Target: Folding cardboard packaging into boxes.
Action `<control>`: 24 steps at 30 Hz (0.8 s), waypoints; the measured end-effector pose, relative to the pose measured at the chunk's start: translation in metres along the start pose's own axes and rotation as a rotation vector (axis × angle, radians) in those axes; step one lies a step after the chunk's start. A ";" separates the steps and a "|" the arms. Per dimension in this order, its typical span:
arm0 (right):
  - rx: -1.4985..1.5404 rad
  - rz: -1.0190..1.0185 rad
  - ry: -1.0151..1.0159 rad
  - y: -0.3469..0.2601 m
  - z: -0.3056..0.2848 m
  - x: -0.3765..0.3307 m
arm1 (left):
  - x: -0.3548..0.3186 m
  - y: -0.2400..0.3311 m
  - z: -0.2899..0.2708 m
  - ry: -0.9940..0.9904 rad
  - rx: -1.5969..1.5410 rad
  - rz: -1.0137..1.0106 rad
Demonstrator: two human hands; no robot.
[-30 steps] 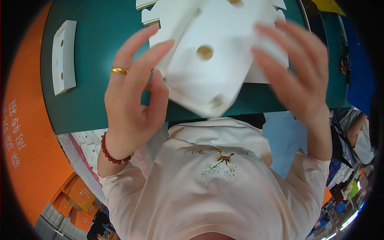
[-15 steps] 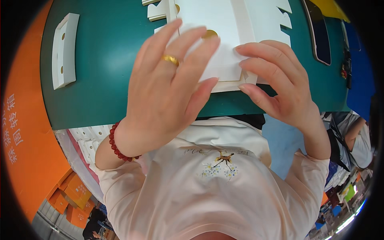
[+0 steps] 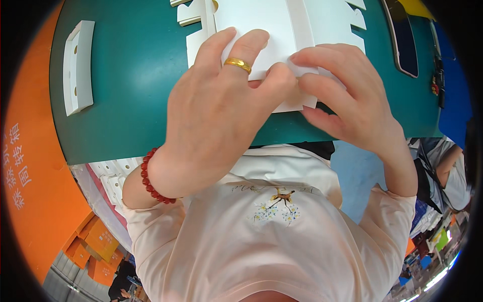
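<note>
Cardboard (image 3: 254, 20), white and partly folded, lies at the upper centre of the frame, its long axis running from the top edge down toward the wearer's body. From where I watch, everything turns on its near end, which sits right under the fingers of both hands. I see the left hand (image 3: 211, 110) laid across the left and middle of that end, two fingers stretched up over the white face, the index bent; its thumb is hidden, so I cannot tell whether it pinches. I have the right hand (image 3: 354, 95) at the near right corner, index and thumb curled narrowly about the folded edge; whether they grip it I cannot tell. Both hands touch the piece, so I call neither nearer. Beneath it I make out notched sheets (image 3: 332, 27) on the green table (image 3: 126, 110). A narrow white tray (image 3: 80, 70) stands well apart at the upper left.
</note>
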State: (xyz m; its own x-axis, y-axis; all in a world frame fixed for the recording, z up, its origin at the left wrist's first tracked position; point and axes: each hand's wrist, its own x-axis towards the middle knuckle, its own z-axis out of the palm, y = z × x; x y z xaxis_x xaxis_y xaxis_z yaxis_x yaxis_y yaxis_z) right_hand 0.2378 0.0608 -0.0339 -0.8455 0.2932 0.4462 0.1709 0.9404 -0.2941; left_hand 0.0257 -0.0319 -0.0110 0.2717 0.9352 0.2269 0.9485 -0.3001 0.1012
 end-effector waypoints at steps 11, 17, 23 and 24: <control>-0.059 0.140 0.124 -0.013 0.006 0.008 | -0.018 -0.038 -0.010 -0.052 -0.528 0.207; 0.199 0.348 0.064 -0.013 0.002 0.014 | -0.011 -0.035 0.016 0.247 -0.345 0.231; 0.399 0.158 -0.074 0.005 -0.010 0.001 | -0.002 -0.045 0.020 0.297 -0.462 0.206; 0.323 0.157 -0.048 0.007 -0.008 0.002 | -0.003 -0.042 0.017 0.291 -0.465 0.208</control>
State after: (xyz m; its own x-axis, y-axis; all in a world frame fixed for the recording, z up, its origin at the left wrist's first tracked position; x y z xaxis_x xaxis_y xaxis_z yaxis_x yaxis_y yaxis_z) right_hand 0.2412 0.0693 -0.0286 -0.8455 0.4145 0.3367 0.1388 0.7793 -0.6111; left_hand -0.0123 -0.0186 -0.0328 0.3261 0.7778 0.5373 0.6911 -0.5839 0.4260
